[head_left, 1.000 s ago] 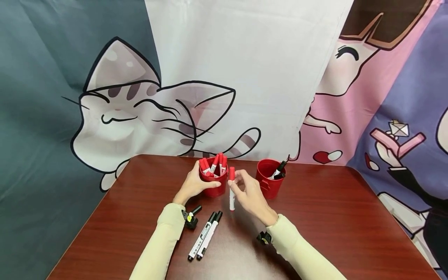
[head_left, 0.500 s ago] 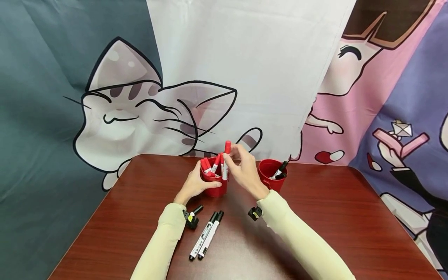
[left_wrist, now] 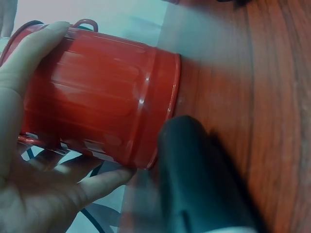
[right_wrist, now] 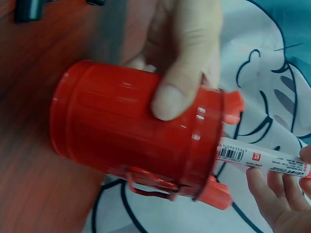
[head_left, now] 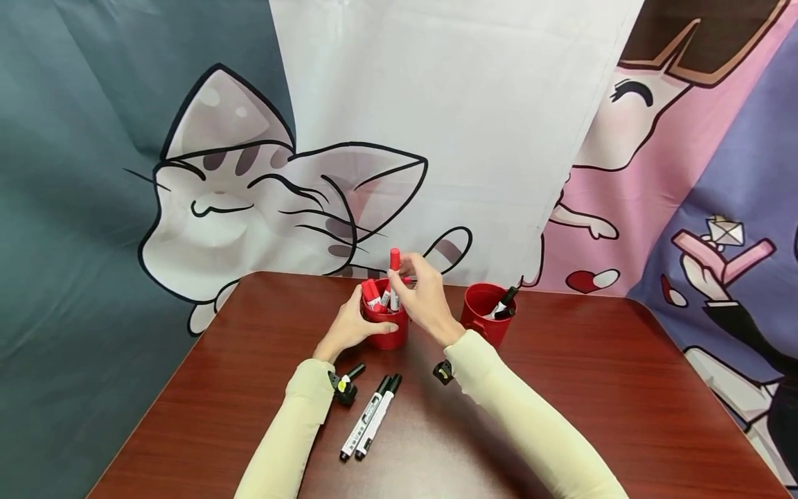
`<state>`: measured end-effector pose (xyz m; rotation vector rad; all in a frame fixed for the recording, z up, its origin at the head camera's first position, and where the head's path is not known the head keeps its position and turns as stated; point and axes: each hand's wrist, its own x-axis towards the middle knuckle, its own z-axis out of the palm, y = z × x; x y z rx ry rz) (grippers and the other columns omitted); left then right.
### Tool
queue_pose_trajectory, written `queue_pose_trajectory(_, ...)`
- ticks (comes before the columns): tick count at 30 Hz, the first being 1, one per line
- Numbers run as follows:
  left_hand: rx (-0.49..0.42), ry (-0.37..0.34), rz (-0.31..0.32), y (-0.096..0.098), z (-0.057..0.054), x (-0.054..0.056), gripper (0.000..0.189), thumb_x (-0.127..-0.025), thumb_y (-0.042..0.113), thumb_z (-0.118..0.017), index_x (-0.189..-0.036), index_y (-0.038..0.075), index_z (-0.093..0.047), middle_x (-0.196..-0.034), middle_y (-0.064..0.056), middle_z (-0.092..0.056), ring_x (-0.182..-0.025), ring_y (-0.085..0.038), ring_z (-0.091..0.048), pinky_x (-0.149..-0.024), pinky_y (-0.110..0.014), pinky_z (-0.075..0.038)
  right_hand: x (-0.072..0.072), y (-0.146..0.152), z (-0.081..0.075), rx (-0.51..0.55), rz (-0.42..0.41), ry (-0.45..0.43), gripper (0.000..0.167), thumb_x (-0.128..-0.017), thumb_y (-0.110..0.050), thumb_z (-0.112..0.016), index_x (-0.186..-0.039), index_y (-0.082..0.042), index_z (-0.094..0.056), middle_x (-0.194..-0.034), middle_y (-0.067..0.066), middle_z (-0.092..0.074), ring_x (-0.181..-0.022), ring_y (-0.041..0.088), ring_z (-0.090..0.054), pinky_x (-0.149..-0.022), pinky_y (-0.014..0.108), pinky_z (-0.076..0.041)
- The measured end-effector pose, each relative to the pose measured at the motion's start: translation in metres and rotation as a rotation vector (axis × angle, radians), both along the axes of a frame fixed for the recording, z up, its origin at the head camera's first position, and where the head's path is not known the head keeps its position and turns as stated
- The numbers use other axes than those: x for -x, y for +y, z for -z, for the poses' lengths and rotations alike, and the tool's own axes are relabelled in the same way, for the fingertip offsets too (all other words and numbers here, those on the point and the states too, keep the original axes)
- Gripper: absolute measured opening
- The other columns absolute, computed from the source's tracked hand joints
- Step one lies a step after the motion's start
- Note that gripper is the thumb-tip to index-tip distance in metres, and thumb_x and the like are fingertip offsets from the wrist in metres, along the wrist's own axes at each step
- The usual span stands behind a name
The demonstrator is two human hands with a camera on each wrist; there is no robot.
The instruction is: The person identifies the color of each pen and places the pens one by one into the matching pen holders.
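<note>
My left hand [head_left: 346,326] grips a small red bucket [head_left: 389,338] from its left side, thumb across the front. Several red-capped markers [head_left: 372,294] lean inside it. Over the rim, my right hand [head_left: 427,294] pinches a white marker with a red cap [head_left: 395,260], cap upward. In the right wrist view the lower end of this marker [right_wrist: 262,159] passes behind the bucket rim, while the fingers hold it near the cap. The left wrist view shows the bucket's side [left_wrist: 102,92] between thumb and fingers.
To the right stands a second red bucket [head_left: 495,331] with black-capped markers [head_left: 508,298]. Two black-capped markers [head_left: 364,428] lie side by side on the brown table [head_left: 573,388]; another black cap [head_left: 356,371] shows by the left wrist. A printed cloth [head_left: 486,138] hangs behind.
My right hand has carried the red-capped marker up and left from between the buckets to over the left bucket, and its lower end has dropped inside. The left hand keeps its grip.
</note>
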<state>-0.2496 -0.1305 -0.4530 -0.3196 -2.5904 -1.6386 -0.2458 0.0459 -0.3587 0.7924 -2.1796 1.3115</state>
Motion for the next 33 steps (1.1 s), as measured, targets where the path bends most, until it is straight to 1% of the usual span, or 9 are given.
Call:
queue_pose_trajectory(4,0.008,0.009,-0.013,-0.001,-0.001,0.000,0.084,-0.058,0.049,-0.082,-0.126,0.030,-0.036,-0.117,0.008,-0.053,-0.108,-0.013,-0.051,-0.091,-0.039,-0.046,0.002,-0.001,0.008,-0.017,0.000,0.007,0.021,-0.087,-0.019,-0.062,-0.104,-0.009,-0.056,-0.088,0.001,-0.060,-0.080,0.013,-0.058,-0.065,0.027,-0.053)
queue_pose_trajectory(12,0.020,0.019,-0.022,-0.002,0.001,0.000,0.087,-0.056,0.050,-0.083,-0.126,0.029,-0.036,-0.118,0.008,-0.053,-0.108,-0.013,-0.051,-0.091,-0.039,-0.046,0.002,-0.001,0.020,-0.001,-0.006,-0.041,0.019,-0.086,-0.018,-0.062,-0.102,-0.010,-0.055,-0.086,0.002,-0.059,-0.079,0.023,-0.059,-0.063,0.038,-0.052)
queue_pose_trajectory(15,0.030,0.014,-0.019,-0.002,0.001,0.000,0.088,-0.056,0.051,-0.083,-0.128,0.029,-0.036,-0.119,0.008,-0.053,-0.108,-0.013,-0.051,-0.092,-0.039,-0.046,0.001,-0.001,0.025,-0.011,-0.002,-0.058,0.019,-0.086,-0.018,-0.062,-0.102,-0.010,-0.055,-0.086,0.001,-0.059,-0.078,0.025,-0.059,-0.062,0.034,-0.052)
queue_pose_trajectory(19,0.027,0.010,-0.011,-0.001,0.001,0.000,0.088,-0.057,0.049,-0.083,-0.128,0.029,-0.036,-0.119,0.008,-0.053,-0.108,-0.013,-0.051,-0.092,-0.038,-0.045,-0.001,0.000,0.030,-0.027,0.013,-0.079,0.020,-0.085,-0.018,-0.062,-0.102,-0.011,-0.054,-0.086,-0.001,-0.059,-0.077,0.022,-0.059,-0.060,0.027,-0.051)
queue_pose_trajectory(26,0.033,0.012,-0.011,-0.001,0.003,0.000,0.086,-0.058,0.049,-0.083,-0.127,0.029,-0.036,-0.118,0.008,-0.054,-0.107,-0.012,-0.051,-0.092,-0.038,-0.045,-0.002,0.001,0.032,-0.009,0.004,-0.098,0.020,-0.083,-0.013,-0.062,-0.100,-0.009,-0.054,-0.085,0.001,-0.059,-0.075,0.019,-0.058,-0.064,0.033,-0.053)
queue_pose_trajectory(31,0.044,0.023,-0.017,0.000,0.003,0.000,0.083,-0.058,0.049,-0.082,-0.125,0.029,-0.037,-0.115,0.008,-0.055,-0.105,-0.012,-0.053,-0.091,-0.038,-0.046,-0.003,0.001,0.033,-0.022,-0.010,-0.086,0.018,-0.083,-0.011,-0.063,-0.098,-0.004,-0.055,-0.088,0.005,-0.060,-0.077,0.017,-0.058,-0.069,0.028,-0.054)
queue_pose_trajectory(33,0.039,0.026,-0.015,-0.001,0.004,0.000,0.082,-0.059,0.048,-0.082,-0.124,0.029,-0.038,-0.114,0.008,-0.055,-0.104,-0.012,-0.053,-0.090,-0.038,-0.047,-0.003,0.001,0.033,-0.026,-0.012,-0.081,0.017,-0.083,-0.009,-0.063,-0.097,-0.003,-0.055,-0.088,0.006,-0.060,-0.077,0.015,-0.058,-0.069,0.026,-0.053)
